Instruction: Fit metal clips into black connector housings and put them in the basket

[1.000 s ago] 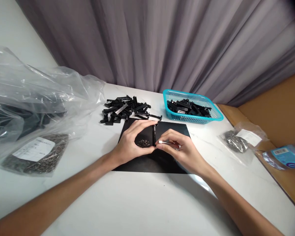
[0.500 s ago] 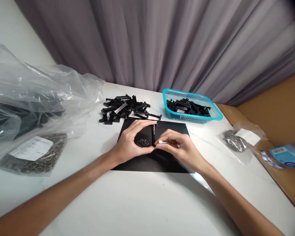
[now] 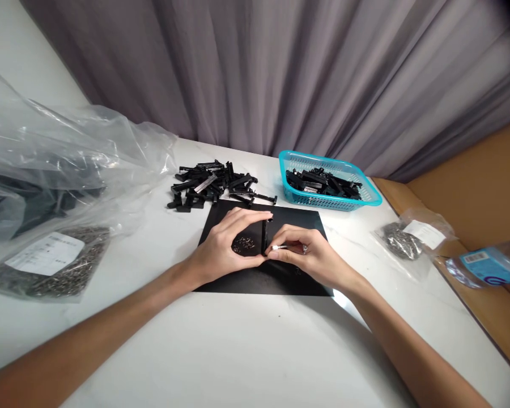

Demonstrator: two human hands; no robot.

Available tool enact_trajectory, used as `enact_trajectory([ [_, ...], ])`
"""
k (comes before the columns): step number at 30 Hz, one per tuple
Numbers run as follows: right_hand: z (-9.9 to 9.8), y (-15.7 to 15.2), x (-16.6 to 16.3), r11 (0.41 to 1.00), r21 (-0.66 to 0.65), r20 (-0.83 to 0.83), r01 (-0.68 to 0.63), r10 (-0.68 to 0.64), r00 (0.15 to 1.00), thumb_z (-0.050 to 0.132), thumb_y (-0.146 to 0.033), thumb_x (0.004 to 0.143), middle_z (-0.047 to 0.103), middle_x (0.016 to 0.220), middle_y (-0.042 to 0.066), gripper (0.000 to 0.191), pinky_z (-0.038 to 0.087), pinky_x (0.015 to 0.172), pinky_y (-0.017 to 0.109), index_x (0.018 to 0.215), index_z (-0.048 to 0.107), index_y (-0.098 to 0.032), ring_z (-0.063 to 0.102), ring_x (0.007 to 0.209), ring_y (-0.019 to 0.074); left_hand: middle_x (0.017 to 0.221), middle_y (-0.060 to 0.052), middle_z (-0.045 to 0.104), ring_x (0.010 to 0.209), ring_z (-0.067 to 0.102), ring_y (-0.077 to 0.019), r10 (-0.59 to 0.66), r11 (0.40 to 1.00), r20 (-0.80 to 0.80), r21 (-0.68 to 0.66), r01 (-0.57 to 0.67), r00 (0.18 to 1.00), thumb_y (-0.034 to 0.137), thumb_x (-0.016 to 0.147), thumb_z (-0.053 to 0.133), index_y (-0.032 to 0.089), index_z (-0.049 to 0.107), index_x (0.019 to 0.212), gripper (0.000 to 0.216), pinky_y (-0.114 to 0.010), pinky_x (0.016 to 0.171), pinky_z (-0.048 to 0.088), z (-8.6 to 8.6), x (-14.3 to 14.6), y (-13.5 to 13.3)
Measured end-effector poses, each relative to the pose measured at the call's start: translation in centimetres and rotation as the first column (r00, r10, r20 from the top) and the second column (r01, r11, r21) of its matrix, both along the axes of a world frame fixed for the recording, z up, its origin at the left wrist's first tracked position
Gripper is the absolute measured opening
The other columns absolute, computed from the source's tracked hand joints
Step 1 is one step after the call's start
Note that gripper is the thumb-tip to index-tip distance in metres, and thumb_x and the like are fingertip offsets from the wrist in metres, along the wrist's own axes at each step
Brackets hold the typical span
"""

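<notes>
My left hand (image 3: 223, 243) grips a slim black plastic piece (image 3: 264, 237) by its two ends, fingers at the far end and thumb at the near end. Closed around a thin metal tool with a pale tip (image 3: 280, 247), my right hand (image 3: 308, 249) has its fingertips at the near end of the black piece. The tool's exact kind is too small to make out. Beneath both hands lies a black mat (image 3: 255, 283). A small heap of tiny metal parts (image 3: 244, 243) rests on it, inside the curve of my left hand.
Behind the mat is a pile of black plastic pieces (image 3: 212, 184). A blue basket (image 3: 329, 204) holds more of them. Clear plastic bags of metal parts (image 3: 68, 272) stand at left, below large plastic sheeting (image 3: 76, 136). Another labelled bag (image 3: 402, 241) lies at right, beside a blue-labelled package (image 3: 488, 266).
The black piece looks turned slightly, showing a narrower side. Both hands keep their grips, and the whole view has shifted a little.
</notes>
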State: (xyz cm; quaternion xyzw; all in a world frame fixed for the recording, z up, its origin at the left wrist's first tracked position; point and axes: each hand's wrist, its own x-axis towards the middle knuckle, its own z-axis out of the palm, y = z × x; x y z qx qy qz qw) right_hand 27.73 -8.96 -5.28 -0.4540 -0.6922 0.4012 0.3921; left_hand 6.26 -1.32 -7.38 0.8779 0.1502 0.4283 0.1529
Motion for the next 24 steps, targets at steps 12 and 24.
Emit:
enact_trajectory([
  [12, -0.5, -0.2, -0.6, 0.983, -0.176, -0.067, 0.060, -0.073, 0.995, 0.084, -0.051, 0.080, 0.070, 0.084, 0.002, 0.035, 0.049, 0.074, 0.030, 0.082, 0.069, -0.019, 0.064, 0.080, 0.0173, 0.122, -0.012, 0.073, 0.108, 0.069, -0.0261, -0.056, 0.994, 0.022, 0.090, 0.054, 0.998, 0.010, 0.078, 0.081, 0.019, 0.057, 0.138, 0.066, -0.045, 0.097, 0.057, -0.3, 0.0, -0.3],
  [24, 2.6, -0.8, 2.1, 0.998, 0.065, 0.225, 0.002, -0.016, 0.974, 0.058, -0.035, 0.104, 0.072, 0.100, 0.005, 0.023, 0.050, 0.075, 0.030, 0.109, 0.077, -0.023, 0.065, 0.087, 0.0177, 0.121, -0.007, 0.069, 0.109, 0.067, -0.0234, 0.025, 0.965, 0.004, -0.261, -0.023, 1.000, 0.029, 0.072, 0.090, 0.022, 0.062, 0.134, 0.068, -0.040, 0.101, 0.057, 0.1, 0.3, -0.3],
])
